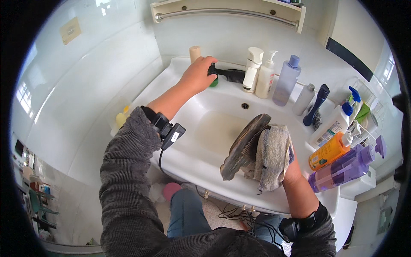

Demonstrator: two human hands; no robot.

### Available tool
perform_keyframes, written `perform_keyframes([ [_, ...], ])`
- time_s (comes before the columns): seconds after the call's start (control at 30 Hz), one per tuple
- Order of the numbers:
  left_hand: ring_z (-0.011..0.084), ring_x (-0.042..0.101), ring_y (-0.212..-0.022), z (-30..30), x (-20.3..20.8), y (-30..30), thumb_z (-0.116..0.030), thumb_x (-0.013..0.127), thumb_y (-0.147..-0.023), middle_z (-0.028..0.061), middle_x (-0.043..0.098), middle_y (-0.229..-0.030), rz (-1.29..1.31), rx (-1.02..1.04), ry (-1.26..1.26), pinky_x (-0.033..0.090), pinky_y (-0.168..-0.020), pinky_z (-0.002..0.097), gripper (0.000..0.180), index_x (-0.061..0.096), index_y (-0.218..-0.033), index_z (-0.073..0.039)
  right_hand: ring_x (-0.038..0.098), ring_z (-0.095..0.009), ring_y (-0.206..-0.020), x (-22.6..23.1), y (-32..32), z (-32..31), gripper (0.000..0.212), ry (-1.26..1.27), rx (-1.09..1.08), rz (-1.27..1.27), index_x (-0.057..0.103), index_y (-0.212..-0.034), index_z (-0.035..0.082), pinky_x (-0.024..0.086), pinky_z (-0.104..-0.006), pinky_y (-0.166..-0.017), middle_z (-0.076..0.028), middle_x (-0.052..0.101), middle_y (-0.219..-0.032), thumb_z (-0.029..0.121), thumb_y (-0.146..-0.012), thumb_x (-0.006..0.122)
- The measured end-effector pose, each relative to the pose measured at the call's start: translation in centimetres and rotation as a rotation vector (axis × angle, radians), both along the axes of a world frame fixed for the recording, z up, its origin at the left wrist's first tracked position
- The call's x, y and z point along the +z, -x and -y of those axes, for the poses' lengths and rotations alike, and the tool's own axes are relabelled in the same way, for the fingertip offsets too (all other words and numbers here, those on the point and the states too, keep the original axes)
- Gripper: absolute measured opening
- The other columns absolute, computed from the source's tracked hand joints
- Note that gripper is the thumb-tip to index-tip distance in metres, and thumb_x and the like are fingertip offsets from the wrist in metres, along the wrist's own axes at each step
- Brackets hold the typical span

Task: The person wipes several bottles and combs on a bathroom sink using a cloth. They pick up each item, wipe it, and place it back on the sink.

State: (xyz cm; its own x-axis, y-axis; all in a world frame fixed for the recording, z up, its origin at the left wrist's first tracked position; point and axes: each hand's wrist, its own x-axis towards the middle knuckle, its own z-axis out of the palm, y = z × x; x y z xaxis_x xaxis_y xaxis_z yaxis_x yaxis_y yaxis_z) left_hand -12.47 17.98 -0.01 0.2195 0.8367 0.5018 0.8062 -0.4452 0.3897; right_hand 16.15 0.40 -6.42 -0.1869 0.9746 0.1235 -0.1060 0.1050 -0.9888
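My left hand (199,75) reaches to the sink's back ledge, fingers closed round the end of a black comb (234,76). A small green thing (214,82) shows just below those fingers; its kind is not clear. A beige cylindrical container (195,53) stands behind that hand. Over the basin, my right hand (292,169) grips a worn grey-beige cloth (273,156), its fingers mostly hidden behind it. Against the cloth is a large marbled brown-grey comb (244,145), tilted, its teeth facing the cloth. The white sink (182,141) lies beneath, with cloudy water in the basin.
Along the back ledge stand a white bottle (252,70), a pump bottle (265,77) and a pale purple bottle (287,81). At the right are a dark blue brush (317,105), an orange bottle (329,152), a purple pump bottle (342,169) and a wire rack (368,120). Cables (244,216) hang below.
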Motion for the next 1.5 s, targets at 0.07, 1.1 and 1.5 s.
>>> perform_keyframes([
  [0.07,0.0313,0.053,-0.113,-1.5,-0.6,-0.6,-0.014,0.067,-0.083,0.016,0.052,-0.119,-0.022,-0.006,-0.011,0.046,-0.093,0.0404,0.048,0.048,-0.127,-0.012,0.061,-0.016,-0.096,0.0,0.0,0.2,0.039,0.018,0.01,-0.001,0.058,-0.115,0.002,0.049,-0.0324,-0.089,-0.009,0.065,-0.107,0.011,-0.08,0.07],
  [1.1,0.0021,0.051,-0.071,5.5,1.0,-6.1,-0.014,0.051,-0.097,-0.004,0.061,-0.09,0.369,-0.476,0.519,0.04,-0.059,0.0182,0.025,0.054,-0.121,-0.006,0.063,-0.018,-0.092,1.0,0.8,0.3,0.039,-0.202,-0.063,0.183,0.061,-0.109,0.0,0.05,-0.0321,-0.084,-0.011,0.067,-0.102,0.007,-0.074,0.074],
  [1.5,0.0129,0.055,-0.064,3.5,-0.5,-15.9,-0.015,0.056,-0.092,0.0056,0.061,-0.078,0.195,-0.447,0.294,0.044,-0.055,0.0304,0.028,0.049,-0.117,-0.003,0.064,-0.017,-0.09,1.7,1.0,0.8,0.036,-0.196,-0.041,-0.002,0.061,-0.109,0.002,0.051,-0.0306,-0.083,-0.009,0.067,-0.1,0.005,-0.075,0.073],
])
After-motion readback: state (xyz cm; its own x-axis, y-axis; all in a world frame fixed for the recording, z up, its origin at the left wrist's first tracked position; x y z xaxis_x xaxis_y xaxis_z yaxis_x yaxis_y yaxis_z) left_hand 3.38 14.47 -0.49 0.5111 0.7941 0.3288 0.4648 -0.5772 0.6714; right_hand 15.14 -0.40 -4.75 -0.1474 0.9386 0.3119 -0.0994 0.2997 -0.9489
